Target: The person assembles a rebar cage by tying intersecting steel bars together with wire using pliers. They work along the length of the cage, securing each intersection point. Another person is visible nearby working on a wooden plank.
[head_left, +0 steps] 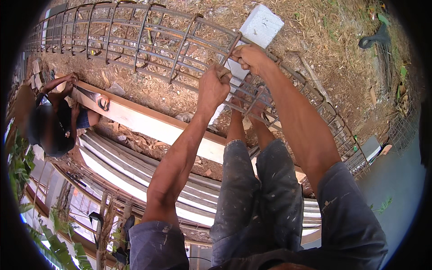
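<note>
A long cage of steel reinforcing bars [144, 31] with square stirrups stretches across the upper view in front of me. My left hand [215, 85] is closed at the cage's near side, its fingers curled together beside a stirrup. Just right of and beyond it, my right hand [252, 57] is pinched closed against the upper end of the same stirrup [231, 46]. What the fingertips of either hand hold is too small to make out. A pale rectangular block [262, 26] lies under the cage, partly hidden by the bars and my hands.
At left, a co-worker [54, 121] crouches by a long wooden board [144, 123], with a handsaw [96, 100] on it. Stacked planks [135, 173] lie nearer me. Wire mesh [402, 128] stands at right. Dry straw and wood chips cover the ground.
</note>
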### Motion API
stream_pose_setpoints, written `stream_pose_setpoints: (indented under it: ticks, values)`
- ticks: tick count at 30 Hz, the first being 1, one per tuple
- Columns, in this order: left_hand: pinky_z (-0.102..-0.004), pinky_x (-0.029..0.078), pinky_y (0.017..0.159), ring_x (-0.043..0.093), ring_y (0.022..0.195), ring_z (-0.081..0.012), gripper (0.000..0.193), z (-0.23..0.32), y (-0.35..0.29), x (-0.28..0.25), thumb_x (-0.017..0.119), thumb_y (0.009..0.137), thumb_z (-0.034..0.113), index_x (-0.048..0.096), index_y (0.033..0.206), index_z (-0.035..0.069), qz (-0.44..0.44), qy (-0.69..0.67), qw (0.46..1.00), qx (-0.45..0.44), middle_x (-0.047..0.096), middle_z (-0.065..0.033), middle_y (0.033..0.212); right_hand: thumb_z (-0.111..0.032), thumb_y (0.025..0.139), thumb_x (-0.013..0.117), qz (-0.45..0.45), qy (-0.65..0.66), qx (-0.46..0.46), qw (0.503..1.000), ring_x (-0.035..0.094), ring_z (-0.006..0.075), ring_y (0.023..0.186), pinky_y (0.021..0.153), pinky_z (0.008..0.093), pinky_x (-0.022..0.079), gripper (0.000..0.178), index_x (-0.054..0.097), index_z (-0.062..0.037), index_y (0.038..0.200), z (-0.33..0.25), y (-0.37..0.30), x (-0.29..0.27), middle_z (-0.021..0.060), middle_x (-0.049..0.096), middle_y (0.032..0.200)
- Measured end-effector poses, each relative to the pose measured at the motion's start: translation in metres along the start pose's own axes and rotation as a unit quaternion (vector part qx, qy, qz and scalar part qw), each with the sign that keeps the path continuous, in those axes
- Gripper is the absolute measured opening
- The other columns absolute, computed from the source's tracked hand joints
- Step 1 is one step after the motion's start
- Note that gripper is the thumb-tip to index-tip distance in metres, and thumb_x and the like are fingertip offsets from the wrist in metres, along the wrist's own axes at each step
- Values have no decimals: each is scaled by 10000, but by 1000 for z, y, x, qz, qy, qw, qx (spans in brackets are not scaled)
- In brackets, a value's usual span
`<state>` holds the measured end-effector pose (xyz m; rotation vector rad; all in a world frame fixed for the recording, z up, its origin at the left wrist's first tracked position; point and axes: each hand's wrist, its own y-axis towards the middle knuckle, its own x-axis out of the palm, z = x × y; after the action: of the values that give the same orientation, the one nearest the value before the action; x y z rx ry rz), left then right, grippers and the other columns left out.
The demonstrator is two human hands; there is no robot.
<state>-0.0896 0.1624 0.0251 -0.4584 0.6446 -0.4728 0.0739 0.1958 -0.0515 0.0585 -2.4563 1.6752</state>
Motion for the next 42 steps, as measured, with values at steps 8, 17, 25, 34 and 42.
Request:
stream_pose_setpoints:
  ticks: [8, 17, 25, 34, 42]
  values:
    - [-378, 447, 768, 584, 818, -296, 128, 0, -4, 3, 620, 840, 84, 672, 898, -17, -5, 5, 1000, -6, 583, -151, 863, -95, 797, 593, -8, -310, -136, 941, 519, 181, 486, 394, 330, 348, 159, 673, 39, 765, 11, 32, -3, 113, 581, 615]
    - [-444, 473, 851, 627, 922, -403, 190, 18, 45, -27, 603, 785, 113, 705, 904, 5, -4, 33, 996, -80, 661, -232, 955, -185, 790, 626, 40, -103, -74, 991, 633, 227, 724, 666, 380, 475, 219, 729, -12, 873, 8, -2, 7, 121, 671, 768]
    - [-455, 509, 821, 679, 852, -355, 203, 0, 129, -23, 597, 775, 197, 749, 879, 110, -15, 358, 932, 60, 704, -179, 903, -310, 764, 686, 155, -225, -80, 959, 680, 331, 850, 767, 406, 516, 287, 738, -82, 930, 4, -21, 27, 172, 706, 851]
    - [-443, 512, 863, 665, 960, -356, 226, -11, 121, -16, 568, 823, 181, 740, 924, 75, -8, 339, 940, 30, 699, -177, 1009, -274, 751, 650, 214, -208, -80, 951, 675, 373, 905, 802, 437, 528, 279, 733, -96, 950, -3, -16, 37, 211, 705, 931]
    - [-456, 494, 853, 622, 965, -397, 289, -45, 37, 3, 522, 861, 151, 685, 1035, -12, 150, 69, 983, 84, 670, -194, 1060, -239, 749, 591, 110, -272, -42, 955, 675, 307, 708, 625, 383, 530, 253, 684, -5, 778, -7, 2, 20, 181, 671, 715]
